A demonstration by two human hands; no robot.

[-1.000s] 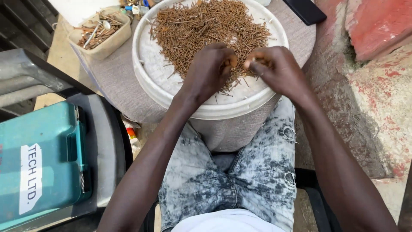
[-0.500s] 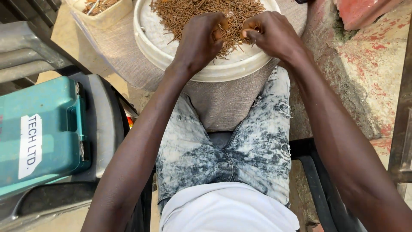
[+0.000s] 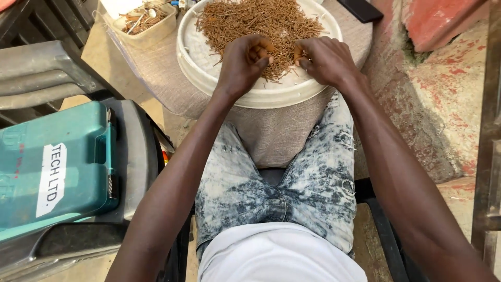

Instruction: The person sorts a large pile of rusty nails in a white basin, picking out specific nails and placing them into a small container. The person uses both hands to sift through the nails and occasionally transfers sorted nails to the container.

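A heap of thin rusty-brown nails (image 3: 261, 21) lies on a round white lid (image 3: 209, 57) that rests on a cloth-covered stool between my knees. My left hand (image 3: 245, 60) is curled at the near edge of the heap, its fingers pinched on a few nails. My right hand (image 3: 326, 60) sits just to the right of it, fingers also closed on nails at the heap's edge. The two hands are a short gap apart. How many nails each holds is hidden by the fingers.
A small pale tub (image 3: 143, 23) with mixed nails and bits stands at the back left. A teal plastic tool case (image 3: 57, 162) lies on a grey chair (image 3: 135, 146) to my left. A dark flat object (image 3: 360, 10) is at the stool's far right. Red-stained concrete (image 3: 443, 89) runs along the right.
The view has shifted between frames as my head moved. Both hands stay at the near edge of the heap, now slightly further apart than before.
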